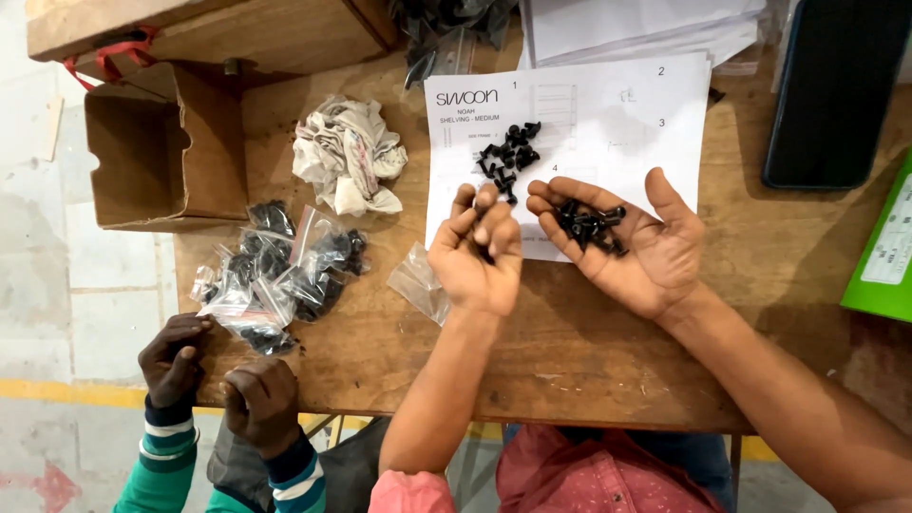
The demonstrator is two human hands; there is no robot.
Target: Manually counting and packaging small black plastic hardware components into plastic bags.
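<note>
Black screws (591, 226) in right palm (636, 252) (cupped)

Worn wooden table (589, 370), scratched and stained; its near edge runs across the lower frame and its left edge drops off just past an open cardboard box (161, 157). Pale concrete floor (85, 285) shows left of the table, scuffed, with a yellow painted line (66, 391) running across it and a red mark near the bottom-left corner. Even, soft light with only weak shadows; no walls or windows in view.
</note>
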